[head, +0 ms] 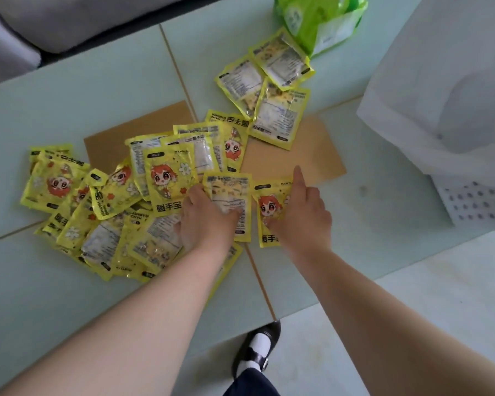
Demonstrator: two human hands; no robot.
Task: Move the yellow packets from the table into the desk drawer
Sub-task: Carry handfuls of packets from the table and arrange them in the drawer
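Note:
Several yellow hand-warmer packets lie scattered over the pale green table (pixel 69 90). A big overlapping heap (pixel 97 212) fills the left and middle, and a smaller group (pixel 272 90) lies at the back right. My left hand (pixel 206 218) grips a packet (pixel 232 195) lying face down in the middle. My right hand (pixel 300 210) rests on another packet (pixel 269 212) with a red-haired cartoon figure, its forefinger stretched forward and its thumb on the packet. No drawer is in view.
Brown cardboard (pixel 297 155) lies under the packets in the middle. A green open bag (pixel 320 21) stands at the back. A white plastic bag over a white perforated box (pixel 452 95) fills the right. Grey sofa cushions are at the back left. My black shoe (pixel 257 350) shows below the table's front edge.

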